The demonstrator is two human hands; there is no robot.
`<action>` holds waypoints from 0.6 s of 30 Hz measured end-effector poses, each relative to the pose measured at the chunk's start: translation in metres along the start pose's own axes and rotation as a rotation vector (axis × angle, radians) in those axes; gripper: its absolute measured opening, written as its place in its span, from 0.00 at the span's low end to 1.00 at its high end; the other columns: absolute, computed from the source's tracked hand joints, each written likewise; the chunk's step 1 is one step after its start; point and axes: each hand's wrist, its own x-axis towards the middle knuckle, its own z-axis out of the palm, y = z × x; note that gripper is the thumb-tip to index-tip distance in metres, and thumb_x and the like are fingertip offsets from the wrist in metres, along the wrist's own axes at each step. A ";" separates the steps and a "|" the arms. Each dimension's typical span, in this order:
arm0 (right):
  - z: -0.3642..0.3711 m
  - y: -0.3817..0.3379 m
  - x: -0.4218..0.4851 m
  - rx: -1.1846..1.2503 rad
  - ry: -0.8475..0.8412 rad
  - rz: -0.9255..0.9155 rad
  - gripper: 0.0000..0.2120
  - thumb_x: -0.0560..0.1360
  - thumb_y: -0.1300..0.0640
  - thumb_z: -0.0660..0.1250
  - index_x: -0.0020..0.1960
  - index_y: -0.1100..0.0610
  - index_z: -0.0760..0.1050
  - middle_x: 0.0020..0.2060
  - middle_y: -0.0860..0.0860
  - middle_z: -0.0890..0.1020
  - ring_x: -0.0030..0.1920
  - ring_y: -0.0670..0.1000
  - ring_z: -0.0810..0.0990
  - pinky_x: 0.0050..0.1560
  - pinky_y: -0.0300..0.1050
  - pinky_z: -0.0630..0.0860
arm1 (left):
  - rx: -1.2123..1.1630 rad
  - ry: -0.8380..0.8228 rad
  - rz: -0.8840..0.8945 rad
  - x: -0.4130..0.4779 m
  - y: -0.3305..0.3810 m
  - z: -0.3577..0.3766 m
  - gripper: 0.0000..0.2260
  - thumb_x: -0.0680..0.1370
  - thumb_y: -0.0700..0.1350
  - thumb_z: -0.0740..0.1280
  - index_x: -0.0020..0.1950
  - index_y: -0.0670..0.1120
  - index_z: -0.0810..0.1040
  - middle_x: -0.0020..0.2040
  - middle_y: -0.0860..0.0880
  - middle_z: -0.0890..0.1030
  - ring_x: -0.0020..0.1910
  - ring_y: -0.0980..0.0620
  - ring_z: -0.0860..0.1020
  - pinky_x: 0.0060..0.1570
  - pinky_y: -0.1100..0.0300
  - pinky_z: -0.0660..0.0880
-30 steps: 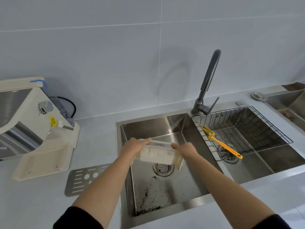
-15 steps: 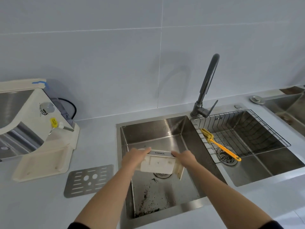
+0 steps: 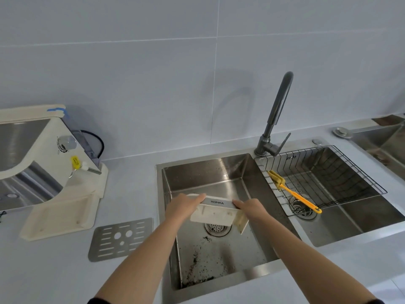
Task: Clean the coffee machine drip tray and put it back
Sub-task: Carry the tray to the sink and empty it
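A cream drip tray with a silver front strip hangs tilted over the left sink basin, above the drain. My left hand grips its left end and my right hand grips its right end. Dark coffee grounds lie scattered on the basin floor in front of the drain. The cream coffee machine stands on the counter at the left, its base slot bare. The tray's perforated metal grille lies flat on the counter beside the sink.
A dark tap rises behind the divider between the two basins. The right basin holds a wire rack with a yellow brush lying across it. Another sink shows at the far right edge.
Both hands have kept their hold on the tray over the basin; the tray has sunk slightly toward the drain. The view has shifted a little.
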 end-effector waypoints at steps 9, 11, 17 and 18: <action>-0.020 -0.038 -0.011 0.363 0.132 -0.044 0.17 0.74 0.48 0.65 0.36 0.61 0.73 0.32 0.54 0.73 0.33 0.50 0.71 0.37 0.42 0.69 | -0.323 0.339 0.350 -0.002 0.012 -0.026 0.31 0.67 0.59 0.71 0.63 0.44 0.69 0.42 0.55 0.74 0.43 0.53 0.73 0.42 0.61 0.70; -0.020 -0.040 -0.011 0.514 0.110 0.015 0.19 0.75 0.48 0.64 0.48 0.66 0.75 0.39 0.57 0.77 0.39 0.53 0.76 0.41 0.45 0.73 | -0.372 0.327 0.437 -0.001 0.009 -0.032 0.31 0.65 0.55 0.74 0.64 0.45 0.69 0.48 0.54 0.73 0.47 0.54 0.72 0.46 0.61 0.69; -0.022 -0.041 -0.017 0.774 0.010 0.091 0.11 0.77 0.58 0.63 0.48 0.68 0.74 0.44 0.61 0.79 0.42 0.57 0.79 0.54 0.56 0.76 | -0.449 0.136 0.580 0.009 0.000 -0.047 0.35 0.65 0.47 0.76 0.67 0.49 0.63 0.59 0.57 0.68 0.59 0.53 0.69 0.57 0.57 0.72; -0.022 -0.043 -0.018 0.781 0.001 0.092 0.09 0.77 0.60 0.63 0.45 0.68 0.73 0.42 0.60 0.79 0.40 0.56 0.79 0.51 0.55 0.77 | -0.468 0.106 0.587 0.011 -0.001 -0.048 0.36 0.65 0.46 0.76 0.68 0.50 0.62 0.60 0.57 0.68 0.60 0.52 0.69 0.55 0.59 0.74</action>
